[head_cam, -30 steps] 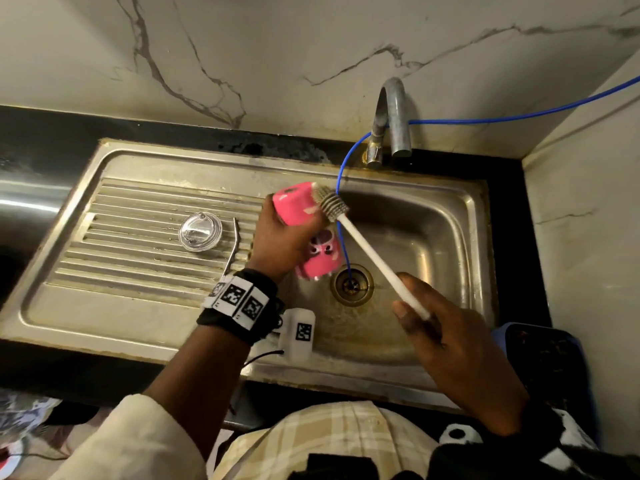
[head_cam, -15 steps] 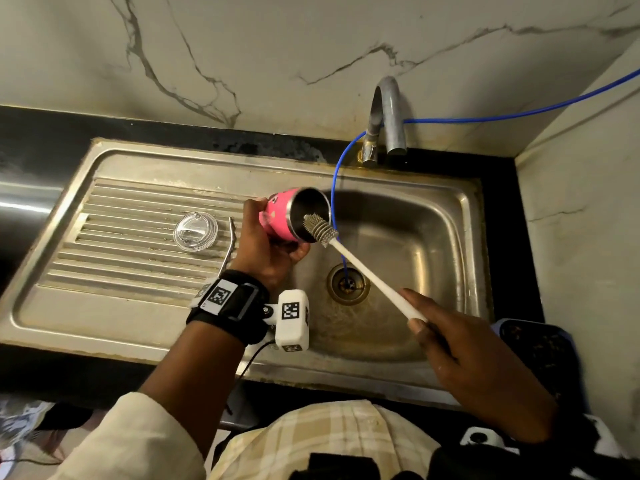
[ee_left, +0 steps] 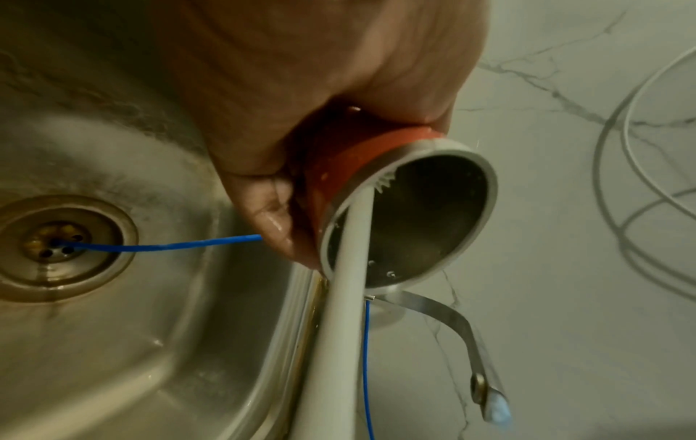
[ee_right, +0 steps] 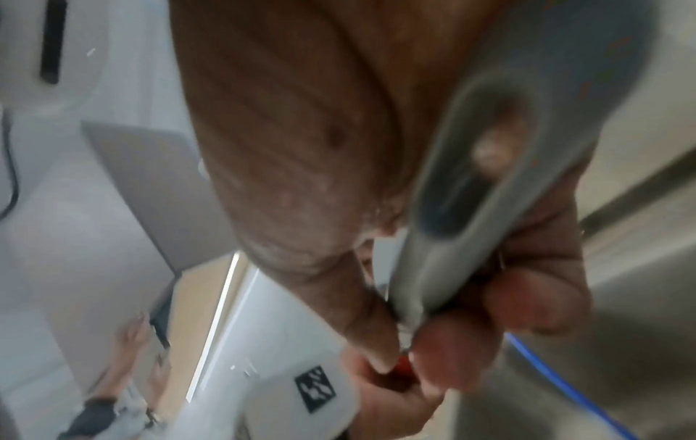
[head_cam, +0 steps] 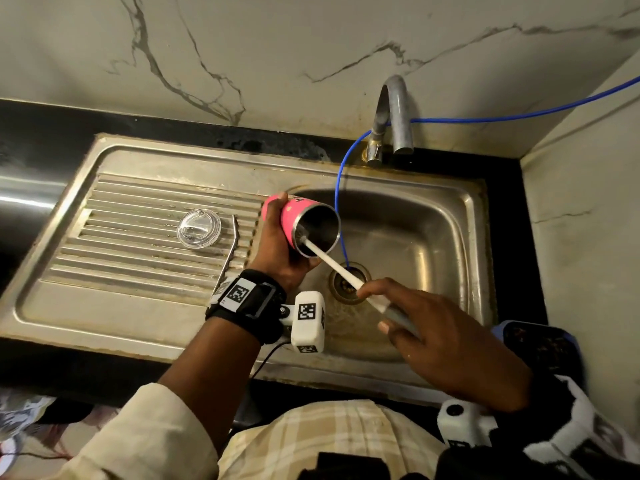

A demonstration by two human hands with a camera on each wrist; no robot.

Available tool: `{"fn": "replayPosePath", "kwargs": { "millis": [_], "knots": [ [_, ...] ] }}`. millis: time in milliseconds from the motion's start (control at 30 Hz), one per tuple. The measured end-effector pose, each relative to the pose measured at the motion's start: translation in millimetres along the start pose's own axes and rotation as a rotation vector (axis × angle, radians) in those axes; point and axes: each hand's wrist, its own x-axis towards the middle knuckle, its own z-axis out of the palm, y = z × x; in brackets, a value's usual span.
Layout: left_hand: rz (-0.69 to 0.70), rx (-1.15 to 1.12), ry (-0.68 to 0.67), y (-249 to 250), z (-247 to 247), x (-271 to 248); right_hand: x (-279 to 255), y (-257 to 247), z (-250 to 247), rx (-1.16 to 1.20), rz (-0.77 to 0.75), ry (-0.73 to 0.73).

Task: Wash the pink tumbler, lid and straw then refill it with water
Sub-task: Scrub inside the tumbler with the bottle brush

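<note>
My left hand (head_cam: pixel 277 251) grips the pink tumbler (head_cam: pixel 294 216) on its side over the sink's left edge, its steel mouth turned toward me and to the right. In the left wrist view the tumbler (ee_left: pixel 350 160) shows its dark inside with bristles just past the rim. My right hand (head_cam: pixel 433 327) holds the white bottle brush (head_cam: pixel 332 259) by its grey handle (ee_right: pixel 471 193), with the brush head inside the tumbler. The clear lid (head_cam: pixel 198 228) lies flat on the ribbed drainboard, and the bent metal straw (head_cam: pixel 231 247) lies just right of it.
The steel sink basin (head_cam: pixel 433 244) has a drain (head_cam: pixel 348 282) with a thin blue tube (head_cam: pixel 337 202) running into it from the tap (head_cam: pixel 394 116). A dark container (head_cam: pixel 540 348) sits at the counter's right front corner. Marble wall stands behind and to the right.
The tumbler has turned from upside down to lying on its side, mouth toward me. The brush head has gone from outside the tumbler to inside it, as my right hand moved forward.
</note>
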Motion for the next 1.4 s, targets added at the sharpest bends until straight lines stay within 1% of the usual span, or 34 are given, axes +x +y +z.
{"fn": "replayPosePath", "kwargs": {
  "millis": [67, 133, 200, 267, 300, 333, 367, 400, 467, 533, 600, 667, 767, 867, 967, 1100, 1167, 1233, 1300, 1400],
  "knots": [
    [-0.054, -0.003, -0.035, -1, 0, -2, 4, -10, -9, 0.163, -0.003, -0.137],
    [-0.079, -0.011, -0.055, -2, 1, -4, 11, -17, -21, 0.341, 0.049, -0.255],
    [-0.088, -0.040, -0.071, -3, 3, -4, 20, -20, -29, 0.661, 0.103, -0.325],
    [-0.106, -0.073, -0.078, -3, 3, -2, 28, -19, -32, 1.006, 0.098, -0.310],
    [-0.139, -0.091, -0.086, -3, 2, 0, 30, -19, -34, 1.106, 0.075, -0.262],
    [-0.176, -0.110, -0.091, -3, 0, 1, 32, -18, -35, 1.155, 0.044, -0.205],
    [-0.207, -0.133, -0.093, -3, -1, 1, 32, -17, -36, 1.156, 0.011, -0.136],
    [-0.227, -0.159, -0.085, -4, -1, 0, 32, -15, -35, 1.091, -0.025, -0.049],
    [-0.240, -0.193, -0.070, -6, 0, -3, 32, -15, -30, 0.815, -0.091, 0.155],
    [-0.254, -0.171, -0.068, -9, 4, -6, 32, -20, -26, 0.558, -0.114, 0.355],
    [-0.271, -0.138, -0.063, -13, 5, -5, 31, -26, -23, 0.421, -0.116, 0.465],
    [-0.268, -0.120, -0.056, -13, 5, -3, 31, -31, -18, 0.386, -0.100, 0.519],
    [-0.266, -0.129, -0.040, -11, 8, -2, 28, -37, -14, 0.377, -0.054, 0.543],
    [-0.256, -0.150, -0.028, -6, 10, -2, 22, -45, -18, 0.291, -0.135, 0.491],
    [-0.255, -0.144, -0.010, -7, 7, -2, 10, -58, -31, 0.260, -0.174, 0.419],
    [-0.239, -0.143, 0.031, -6, 2, -2, 0, -71, -41, 0.210, -0.245, 0.474],
    [-0.244, -0.124, 0.017, -9, 4, -3, 8, -71, -33, 0.223, -0.236, 0.435],
    [-0.252, -0.109, -0.017, -15, 8, -6, 21, -63, -23, 0.251, -0.188, 0.400],
    [-0.252, -0.104, -0.044, -17, 9, -8, 34, -55, -16, 0.271, -0.144, 0.399],
    [-0.239, -0.083, -0.016, -13, 10, -11, 41, -49, -11, 0.273, -0.128, 0.415]
  ]
}}
